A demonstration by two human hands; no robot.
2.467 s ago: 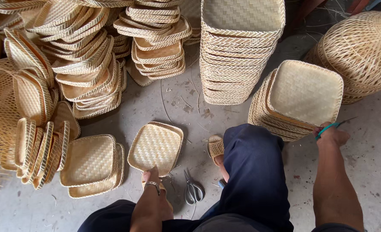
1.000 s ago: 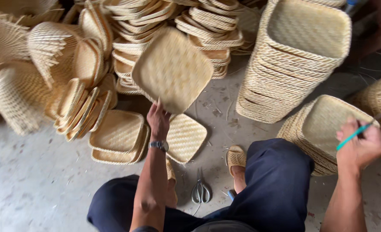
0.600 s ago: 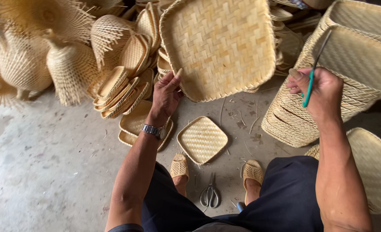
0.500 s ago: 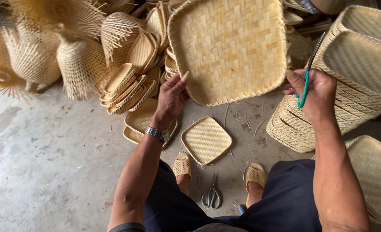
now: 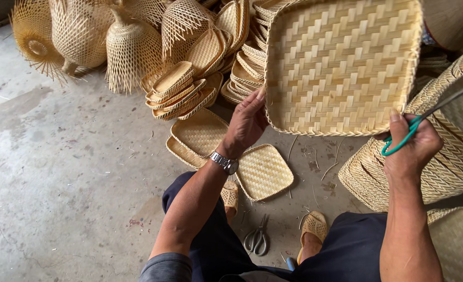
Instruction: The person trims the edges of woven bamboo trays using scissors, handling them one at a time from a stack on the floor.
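Concrete floor (image 5: 59, 172); one woven tray (image 5: 341, 62) gripped by left hand (image 5: 247, 122); right hand (image 5: 411, 149) clasps green-handled scissors (image 5: 416, 122).

- Your one view comes from the camera on your head, looking steeply down past your forearms to your knees and the concrete floor (image 5: 59, 172).
- It sits close: the woven tray (image 5: 341, 62) fills the upper right, cut by the top edge.
- It faces forward towards the stacked trays (image 5: 189, 89) and the open-weave baskets (image 5: 80, 36) at the top.
- No second view shares this scene.
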